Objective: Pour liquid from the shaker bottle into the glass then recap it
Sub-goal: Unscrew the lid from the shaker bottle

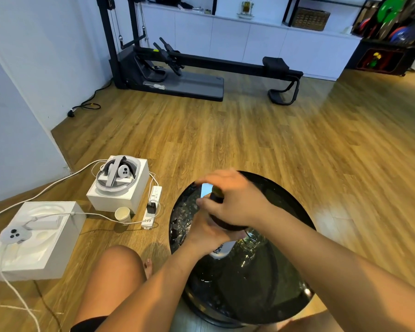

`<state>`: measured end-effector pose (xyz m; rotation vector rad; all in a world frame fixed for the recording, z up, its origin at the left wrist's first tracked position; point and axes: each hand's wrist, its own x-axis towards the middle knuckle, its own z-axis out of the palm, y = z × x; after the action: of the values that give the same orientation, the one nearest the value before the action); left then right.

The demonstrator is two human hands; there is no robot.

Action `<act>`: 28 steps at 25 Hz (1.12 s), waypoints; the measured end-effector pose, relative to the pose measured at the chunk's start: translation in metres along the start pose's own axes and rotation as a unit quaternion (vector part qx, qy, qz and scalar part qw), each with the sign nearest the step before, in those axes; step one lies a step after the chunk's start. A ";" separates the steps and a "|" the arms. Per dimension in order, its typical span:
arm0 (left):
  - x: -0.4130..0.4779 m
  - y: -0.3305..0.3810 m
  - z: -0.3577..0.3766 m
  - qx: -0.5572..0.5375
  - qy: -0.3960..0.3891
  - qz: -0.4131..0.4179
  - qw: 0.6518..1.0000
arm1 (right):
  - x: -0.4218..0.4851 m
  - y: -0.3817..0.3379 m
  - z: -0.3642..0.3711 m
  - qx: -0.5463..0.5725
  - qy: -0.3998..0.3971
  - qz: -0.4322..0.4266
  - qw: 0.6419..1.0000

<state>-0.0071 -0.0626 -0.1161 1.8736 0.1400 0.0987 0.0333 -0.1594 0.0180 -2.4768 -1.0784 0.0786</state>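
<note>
My left hand (206,227) grips the black-topped white shaker bottle (219,250), right hand (233,200) clasps its cap; a jerky twist could topple the clear glass (252,238) just beside it, towards the round black table's (290,207) left edge.

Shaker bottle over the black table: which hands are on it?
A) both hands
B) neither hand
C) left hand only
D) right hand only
A: the left hand grips the shaker bottle around its body, while the right hand is curled over its top end.
</note>
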 end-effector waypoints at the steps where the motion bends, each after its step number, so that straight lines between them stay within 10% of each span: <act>1: 0.000 0.000 -0.001 -0.012 0.002 -0.020 1.000 | 0.002 0.002 -0.002 -0.082 -0.003 0.026 0.996; 3: 0.001 -0.001 0.000 -0.028 -0.001 -0.031 0.999 | -0.001 0.007 -0.002 -0.150 -0.056 0.058 0.985; 8: -0.001 0.002 0.000 -0.007 -0.022 -0.008 1.000 | -0.002 -0.002 -0.001 0.087 -0.068 0.022 0.994; 12: 0.001 0.000 0.001 -0.020 0.000 -0.044 0.999 | -0.001 0.005 -0.001 -0.154 -0.061 0.070 0.984; 16: 0.000 0.000 0.001 -0.003 -0.028 -0.003 1.000 | -0.003 -0.006 0.000 0.091 -0.056 0.040 0.993; 21: 0.004 -0.005 0.001 -0.028 -0.009 -0.035 0.999 | 0.000 0.004 -0.004 -0.196 -0.048 0.129 0.971; 25: 0.002 -0.007 0.004 -0.057 -0.023 -0.017 0.998 | 0.001 -0.011 -0.007 0.029 -0.151 0.031 0.988; 28: 0.001 -0.007 0.003 -0.023 -0.017 -0.016 0.999 | 0.005 -0.005 -0.003 -0.012 -0.062 0.030 0.998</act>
<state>-0.0061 -0.0632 -0.1232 1.8260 0.1439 0.0475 0.0337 -0.1540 0.0234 -2.5548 -1.0618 0.2424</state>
